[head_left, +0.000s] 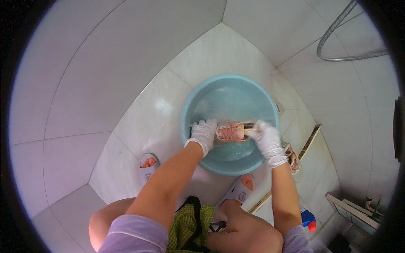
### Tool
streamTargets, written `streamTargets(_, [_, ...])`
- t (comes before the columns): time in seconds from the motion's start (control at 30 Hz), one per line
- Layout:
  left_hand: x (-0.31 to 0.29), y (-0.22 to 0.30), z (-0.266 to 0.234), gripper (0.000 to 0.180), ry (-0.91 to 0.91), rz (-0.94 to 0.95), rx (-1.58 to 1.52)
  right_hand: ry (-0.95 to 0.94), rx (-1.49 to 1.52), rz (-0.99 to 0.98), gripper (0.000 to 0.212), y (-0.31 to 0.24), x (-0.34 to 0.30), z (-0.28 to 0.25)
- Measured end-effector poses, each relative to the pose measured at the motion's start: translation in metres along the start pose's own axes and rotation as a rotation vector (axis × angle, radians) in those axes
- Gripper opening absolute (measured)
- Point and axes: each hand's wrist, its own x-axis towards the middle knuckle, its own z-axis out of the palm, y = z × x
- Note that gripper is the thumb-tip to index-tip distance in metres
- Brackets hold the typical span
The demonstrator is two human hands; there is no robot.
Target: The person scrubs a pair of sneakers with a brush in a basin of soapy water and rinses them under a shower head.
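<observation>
A pink and white lace-up sneaker (231,133) is held over the light blue round basin (230,170), lying crosswise with its laces facing up. My left hand (203,134), in a white glove, is curled at the sneaker's left end. A small dark bit shows along that hand's outer side, too hidden to name. My right hand (268,142), also gloved in white, grips the sneaker's right end near the opening. Cloudy water (230,99) stands in the basin beneath the sneaker.
Another laced shoe (292,159) is on the floor right of the basin, partly behind my right wrist. A blue bottle with a red cap (309,220) stands lower right. A metal shower hose (327,50) hangs at upper right. My slippered feet flank the basin's near side.
</observation>
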Motion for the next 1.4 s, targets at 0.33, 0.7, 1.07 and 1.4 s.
streamTargets(0.33, [-0.004,-0.005,0.002,0.081,0.039,-0.095,-0.164,0.012,-0.117,-0.269,0.017,-0.009,0.014,0.008])
streamTargets(0.7, [-0.004,-0.003,-0.026,0.085,-0.091,-0.078,-0.119,-0.059,-0.254,-0.100,0.016,-0.005,0.035,-0.018])
streamTargets(1.07, [-0.006,0.000,-0.021,0.084,0.020,-0.127,-0.167,-0.074,0.166,0.221,0.017,0.026,0.065,-0.039])
streamTargets(1.4, [-0.011,-0.001,-0.033,0.084,-0.063,-0.126,-0.228,-0.017,0.025,0.129,0.009,-0.004,0.062,-0.040])
